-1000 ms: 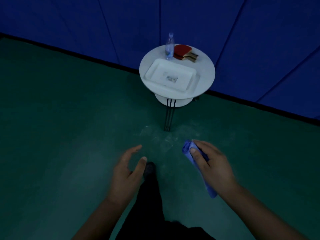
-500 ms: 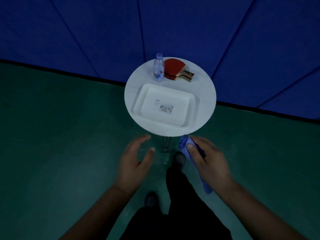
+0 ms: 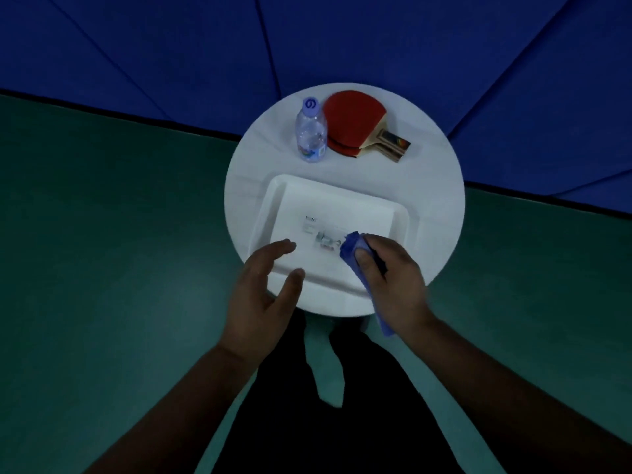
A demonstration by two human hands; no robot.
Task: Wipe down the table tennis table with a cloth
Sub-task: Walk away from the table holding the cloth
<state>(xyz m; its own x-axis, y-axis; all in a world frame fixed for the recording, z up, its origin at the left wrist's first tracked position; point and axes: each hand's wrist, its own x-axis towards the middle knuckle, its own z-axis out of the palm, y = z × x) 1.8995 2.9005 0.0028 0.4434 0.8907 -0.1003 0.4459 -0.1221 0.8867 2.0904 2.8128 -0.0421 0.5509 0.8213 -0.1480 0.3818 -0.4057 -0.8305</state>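
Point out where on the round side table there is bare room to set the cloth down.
The white tray is bare apart from a printed label, under both hands. Bare strips on the round table: right of the tray, and far left beside the water bottle. Crowded: the far edge, where the bottle stands next to the red paddles. The right hand grips the blue cloth.

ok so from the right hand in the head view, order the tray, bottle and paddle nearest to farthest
From the right hand, which holds the blue cloth:
1. Tray: nearest, the hand is over its near right part.
2. Paddle: far side of the round table, roughly straight ahead of the hand.
3. Bottle: far side too, left of the paddle. These last two are nearly level, so the ranking is tentative.
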